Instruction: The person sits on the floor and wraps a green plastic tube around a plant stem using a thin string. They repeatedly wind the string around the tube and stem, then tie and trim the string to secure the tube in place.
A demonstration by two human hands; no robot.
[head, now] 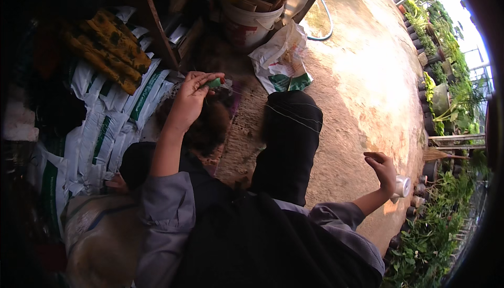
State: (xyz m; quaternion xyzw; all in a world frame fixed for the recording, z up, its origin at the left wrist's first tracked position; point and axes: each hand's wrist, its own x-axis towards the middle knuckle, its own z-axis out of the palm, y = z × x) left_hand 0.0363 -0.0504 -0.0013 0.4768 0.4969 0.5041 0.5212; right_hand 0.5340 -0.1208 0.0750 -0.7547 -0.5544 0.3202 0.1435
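My left hand is raised at the upper left, its fingers closed on a small green cylinder with a red end. Below it lies a clump of brown fibre. Pale thin threads cross my black-trousered right knee; where they end cannot be made out. Out to the right is my right hand, fingers bent, thumb near them. Whether it pinches a thread is too small to tell. Just beyond it a silvery-white cylindrical thing shows, partly hidden by the hand.
Stacked white and green plastic bags lie at left, with a yellow patterned cloth on them. A white bucket and a crumpled bag stand ahead. A hose, a broom and potted plants lie farther off.
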